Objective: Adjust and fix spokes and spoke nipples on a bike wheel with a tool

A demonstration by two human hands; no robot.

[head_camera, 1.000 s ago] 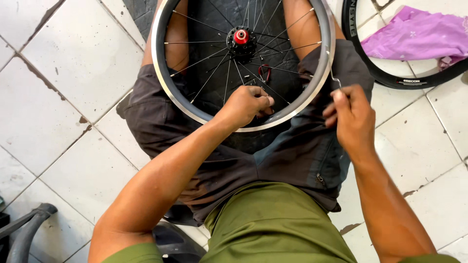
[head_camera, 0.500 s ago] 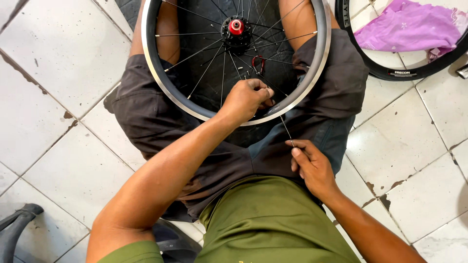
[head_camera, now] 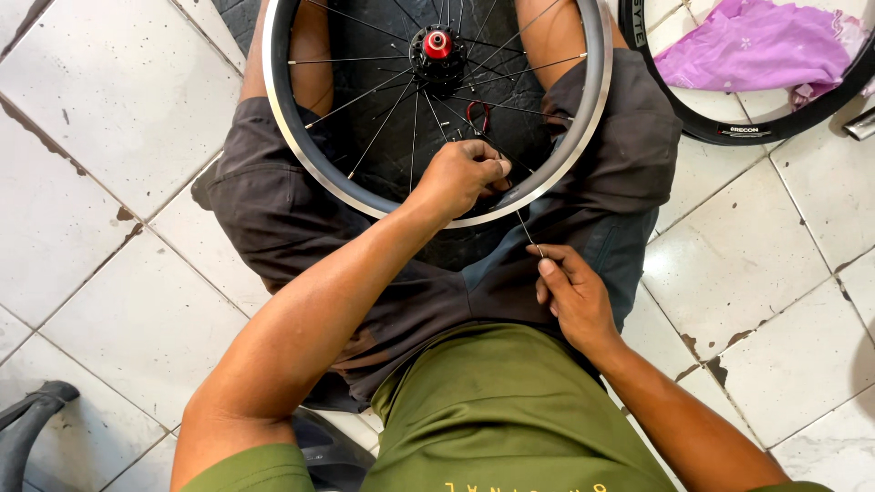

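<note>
Right hand (head_camera: 576, 296), dropped from the rim (head_camera: 301, 150) to frame centre, pinches a loose spoke (head_camera: 527, 232); left hand (head_camera: 463, 175) stays clenched at the wheel's spokes

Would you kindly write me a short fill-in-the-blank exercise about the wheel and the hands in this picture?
1. The bicycle wheel rests on the person's ____.
2. The hub cap at the wheel's centre is ____.
3. The right hand pinches the end of a thin loose ____.
4. The left hand grips near the wheel's ____.

Missing words: lap; red; spoke; rim
</note>
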